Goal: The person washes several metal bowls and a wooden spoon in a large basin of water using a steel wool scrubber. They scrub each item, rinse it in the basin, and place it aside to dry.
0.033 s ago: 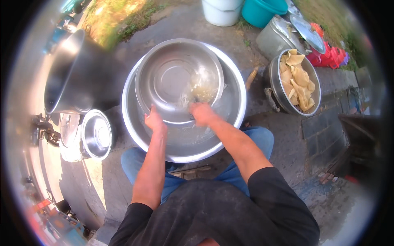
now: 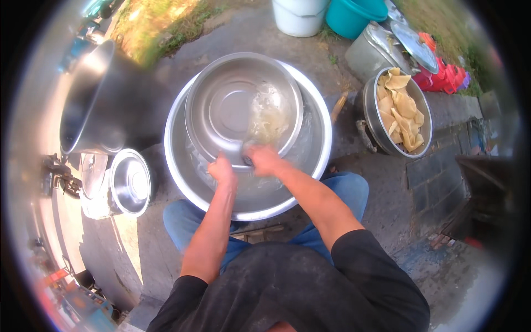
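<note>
1. At frame centre, my left hand grips the near rim of a steel bowl, fingers curled over it, tilting it so wash water pools low.
2. My right hand is clenched around something inside that bowl; I cannot tell what.
3. The bowl sits inside a larger steel basin, which catches runoff.
4. At right, a pot of pale yellow sheets stands apart.

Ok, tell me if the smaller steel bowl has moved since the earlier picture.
No. The smaller steel bowl sits in the same spot inside the large steel basin, both hands at its near rim.
</note>
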`<state>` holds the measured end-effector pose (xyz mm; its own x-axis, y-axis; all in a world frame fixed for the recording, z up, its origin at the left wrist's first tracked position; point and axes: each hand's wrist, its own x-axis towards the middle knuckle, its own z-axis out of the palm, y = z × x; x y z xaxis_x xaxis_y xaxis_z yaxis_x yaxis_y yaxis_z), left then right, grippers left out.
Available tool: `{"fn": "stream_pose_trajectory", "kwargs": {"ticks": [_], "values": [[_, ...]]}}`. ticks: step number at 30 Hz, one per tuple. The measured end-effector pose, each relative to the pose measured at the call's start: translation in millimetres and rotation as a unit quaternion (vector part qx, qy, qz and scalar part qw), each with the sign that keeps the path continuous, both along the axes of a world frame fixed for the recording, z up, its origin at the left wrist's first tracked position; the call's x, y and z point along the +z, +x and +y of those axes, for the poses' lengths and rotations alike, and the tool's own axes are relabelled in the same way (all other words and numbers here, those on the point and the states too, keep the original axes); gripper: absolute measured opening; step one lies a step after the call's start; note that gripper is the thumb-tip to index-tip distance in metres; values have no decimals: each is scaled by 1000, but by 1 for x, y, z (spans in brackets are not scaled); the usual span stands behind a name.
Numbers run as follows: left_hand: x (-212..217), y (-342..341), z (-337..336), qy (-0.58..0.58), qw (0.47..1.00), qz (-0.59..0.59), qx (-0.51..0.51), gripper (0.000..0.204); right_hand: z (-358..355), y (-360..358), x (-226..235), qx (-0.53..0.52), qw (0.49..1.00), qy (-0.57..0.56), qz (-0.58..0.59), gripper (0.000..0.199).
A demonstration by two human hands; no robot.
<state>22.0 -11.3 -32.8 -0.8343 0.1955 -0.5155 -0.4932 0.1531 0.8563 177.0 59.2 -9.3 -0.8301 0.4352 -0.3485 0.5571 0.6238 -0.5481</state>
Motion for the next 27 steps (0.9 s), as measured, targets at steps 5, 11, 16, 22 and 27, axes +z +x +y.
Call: {"fn": "stream_pose_trajectory", "kwargs": {"ticks": [5,11,16,22,27], "values": [[1,15,-8,30,997,-73,-1,27,-9,9,-12,19,999,7,50,57],[16,-10,-10,28,999,-27,-36,30,14,26,0,45,987,120,-95,60],[-25,35,-14,-22,999,-27,-12,27,-21,-15,13,-36,991,-115,54,58],[27,-7,-12,18,998,-61,-28,36,18,33,3,77,991,91,-60,56],[3,28,-13,-53,997,-8,-59,34,0,19,-5,45,997,66,-17,58]]}}
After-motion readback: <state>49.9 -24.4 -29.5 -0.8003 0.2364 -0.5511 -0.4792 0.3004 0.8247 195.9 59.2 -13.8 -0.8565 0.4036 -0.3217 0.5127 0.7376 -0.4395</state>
